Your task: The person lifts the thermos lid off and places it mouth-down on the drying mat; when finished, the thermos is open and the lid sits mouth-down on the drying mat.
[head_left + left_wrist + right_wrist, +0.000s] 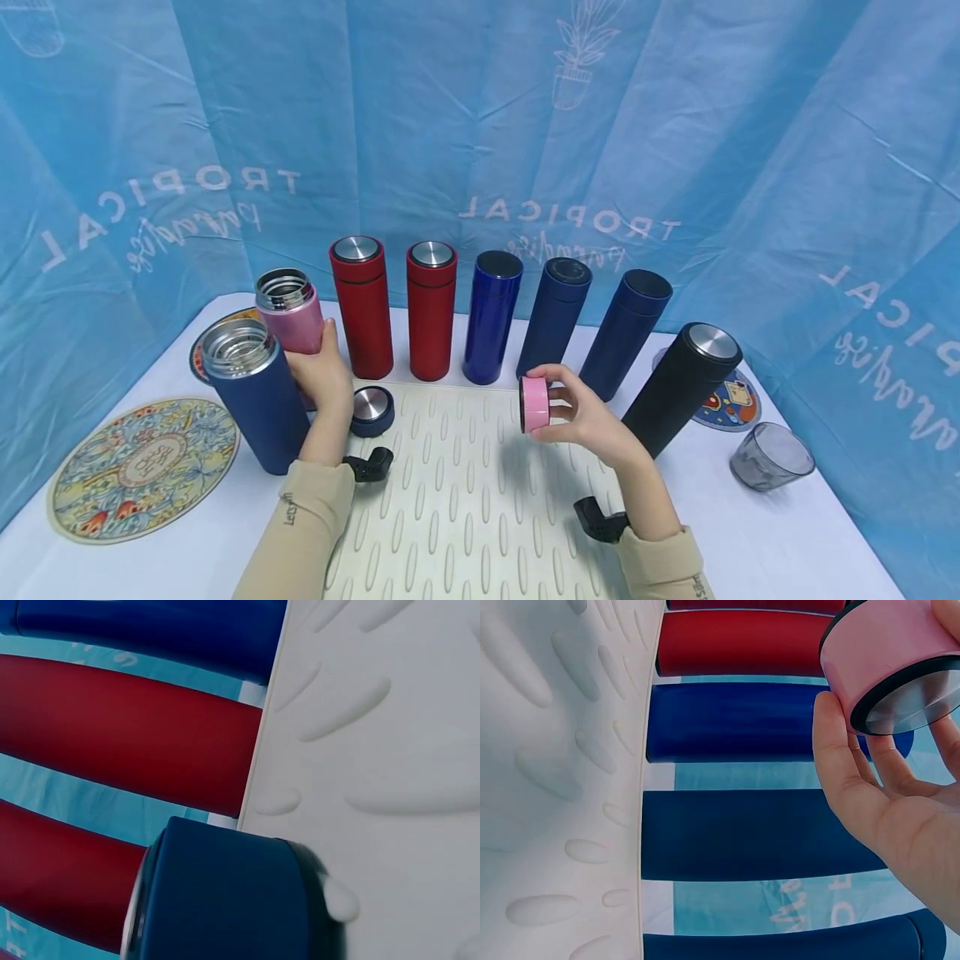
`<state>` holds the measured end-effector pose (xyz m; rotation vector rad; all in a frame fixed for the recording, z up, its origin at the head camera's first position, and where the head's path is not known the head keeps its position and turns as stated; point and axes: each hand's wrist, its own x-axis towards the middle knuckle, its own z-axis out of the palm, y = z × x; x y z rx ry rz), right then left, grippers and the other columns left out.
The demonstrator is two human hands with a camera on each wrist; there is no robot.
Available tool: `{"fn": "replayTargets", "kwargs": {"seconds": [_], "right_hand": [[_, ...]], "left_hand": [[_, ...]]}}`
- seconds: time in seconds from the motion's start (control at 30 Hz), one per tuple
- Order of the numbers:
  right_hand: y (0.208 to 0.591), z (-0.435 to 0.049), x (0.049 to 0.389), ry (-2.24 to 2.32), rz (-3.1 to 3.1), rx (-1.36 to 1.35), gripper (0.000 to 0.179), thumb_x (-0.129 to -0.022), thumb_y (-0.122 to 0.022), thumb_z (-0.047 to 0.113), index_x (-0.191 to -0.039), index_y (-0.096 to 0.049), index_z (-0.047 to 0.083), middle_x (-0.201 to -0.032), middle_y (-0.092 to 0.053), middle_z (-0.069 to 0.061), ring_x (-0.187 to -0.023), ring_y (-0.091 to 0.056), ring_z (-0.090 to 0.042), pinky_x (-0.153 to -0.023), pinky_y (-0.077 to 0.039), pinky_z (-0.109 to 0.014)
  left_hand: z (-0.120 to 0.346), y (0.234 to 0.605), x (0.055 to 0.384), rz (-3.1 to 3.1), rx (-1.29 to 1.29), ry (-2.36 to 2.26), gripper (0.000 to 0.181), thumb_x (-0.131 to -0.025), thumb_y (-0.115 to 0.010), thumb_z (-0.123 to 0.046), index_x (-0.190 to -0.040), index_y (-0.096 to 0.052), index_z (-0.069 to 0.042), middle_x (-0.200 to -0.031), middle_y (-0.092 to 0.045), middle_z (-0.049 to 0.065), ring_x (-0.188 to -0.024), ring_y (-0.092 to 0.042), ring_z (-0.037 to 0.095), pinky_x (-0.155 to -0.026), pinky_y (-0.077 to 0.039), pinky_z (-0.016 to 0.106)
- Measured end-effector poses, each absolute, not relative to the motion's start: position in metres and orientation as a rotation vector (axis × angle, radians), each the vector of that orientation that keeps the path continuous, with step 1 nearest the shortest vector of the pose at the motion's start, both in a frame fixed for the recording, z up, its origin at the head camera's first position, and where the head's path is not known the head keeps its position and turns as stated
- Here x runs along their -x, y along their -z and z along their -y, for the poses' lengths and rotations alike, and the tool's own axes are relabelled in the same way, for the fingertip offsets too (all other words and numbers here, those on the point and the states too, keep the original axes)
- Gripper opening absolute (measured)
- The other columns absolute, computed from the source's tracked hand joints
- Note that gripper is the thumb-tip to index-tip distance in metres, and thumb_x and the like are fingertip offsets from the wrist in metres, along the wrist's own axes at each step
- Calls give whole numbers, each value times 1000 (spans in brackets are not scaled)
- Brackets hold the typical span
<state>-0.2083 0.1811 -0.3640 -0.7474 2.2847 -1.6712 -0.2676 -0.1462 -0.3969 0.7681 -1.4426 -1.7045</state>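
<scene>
My right hand [581,412] pinches a pink thermos lid [536,405] above the white textured mat, its dark rim turned left in the head view. In the right wrist view, fingers curl round the pink lid [889,656] and its shiny top shows. At the left, my left hand [324,371] grips a pink thermos [294,321] that stands lidless, its steel mouth showing. Right beside it, a lidless dark blue thermos [258,408] partly hides the pink one. A dark blue lid with a steel top [372,410] lies on the mat near my left wrist.
Along the back stand two red thermoses [362,312], a shiny blue one [491,321] and two dark blue ones [626,333]. A black thermos [684,383] and a grey glass [771,457] stand at the right. A round patterned coaster [142,508] lies left of the mat [450,508].
</scene>
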Motion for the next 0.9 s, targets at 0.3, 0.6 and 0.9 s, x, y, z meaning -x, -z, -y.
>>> {"fn": "replayTargets", "kwargs": {"seconds": [0.3, 0.6, 0.9], "right_hand": [[364, -177, 207, 1661, -2282, 689, 67, -73, -73, 4, -130, -40, 16, -131, -36, -9, -108, -46, -31, -84, -48, -36], [362, -152, 212, 1593, -2351, 631, 72, -73, -75, 10, -133, -37, 18, -133, -38, -11, -108, -50, -28, -87, -48, -38], [372, -112, 222, 1474, -2468, 743, 65, -73, -77, 13, -129, -45, 14, -123, -46, -9, -102, -49, -26, -82, -48, -39]], "left_hand": [[149, 398, 268, 1456, -808, 1723, 82, -81, -69, -31, -142, -21, -5, -142, -36, 9, -130, -34, 15, -107, -24, 21], [148, 398, 266, 1494, -826, 1721, 82, -82, -67, -34, -143, -19, -8, -143, -35, 6, -130, -33, 14, -107, -26, 22], [150, 399, 266, 1505, -839, 1716, 81, -82, -68, -33, -143, -21, -7, -142, -36, 7, -130, -34, 15, -107, -25, 23]]}}
